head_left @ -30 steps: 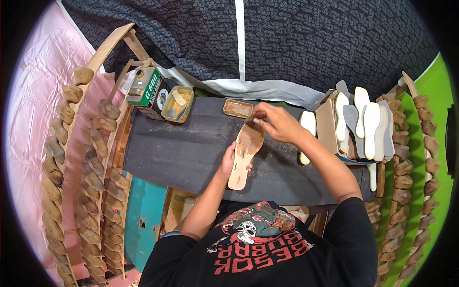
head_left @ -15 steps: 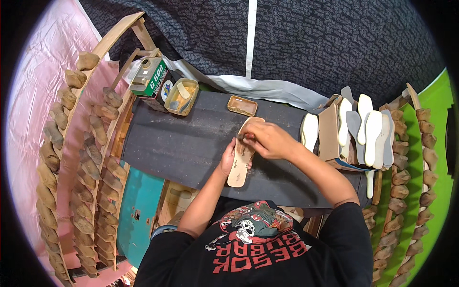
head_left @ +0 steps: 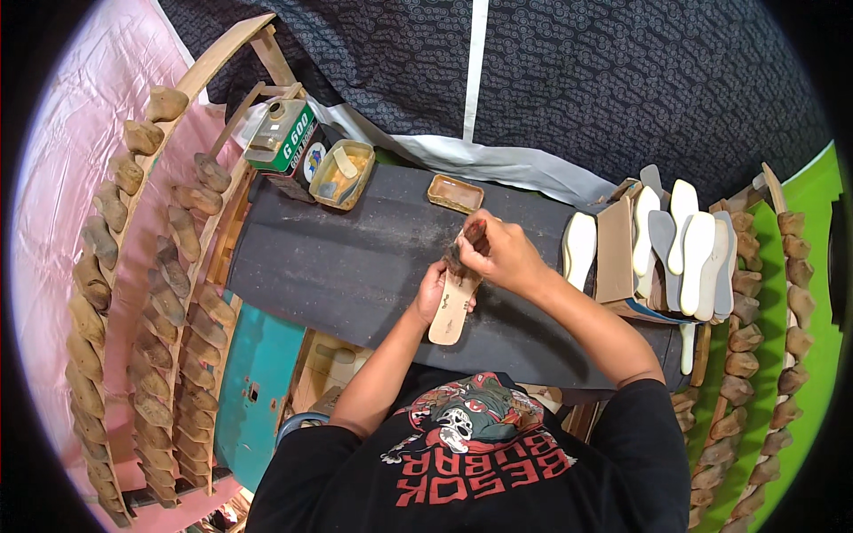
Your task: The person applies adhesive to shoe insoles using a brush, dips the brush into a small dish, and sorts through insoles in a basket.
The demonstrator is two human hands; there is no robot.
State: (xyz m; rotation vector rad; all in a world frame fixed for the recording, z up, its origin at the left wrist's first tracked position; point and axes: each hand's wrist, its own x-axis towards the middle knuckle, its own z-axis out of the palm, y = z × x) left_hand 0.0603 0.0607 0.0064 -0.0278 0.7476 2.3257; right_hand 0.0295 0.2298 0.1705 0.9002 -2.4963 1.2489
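My left hand is closed around the edge of a tan shoe insole with dark printed marks, held tilted above the black-covered table. Over the insole's far end, my right hand is closed with its fingertips pinched together. A dark patch shows by those fingertips, but whatever they hold is too small and blurred to name. Just beyond the right hand lies a small shallow tray.
At the back left stand a metal can and a yellowish tub with a spatula inside. A cardboard box of white and grey insoles is on the right, a white insole beside it. Racks of wooden shoe lasts flank both sides.
My right hand has turned and lifted slightly toward the insole's far end. The left hand keeps its hold on the insole, and the whole view has shifted a little.
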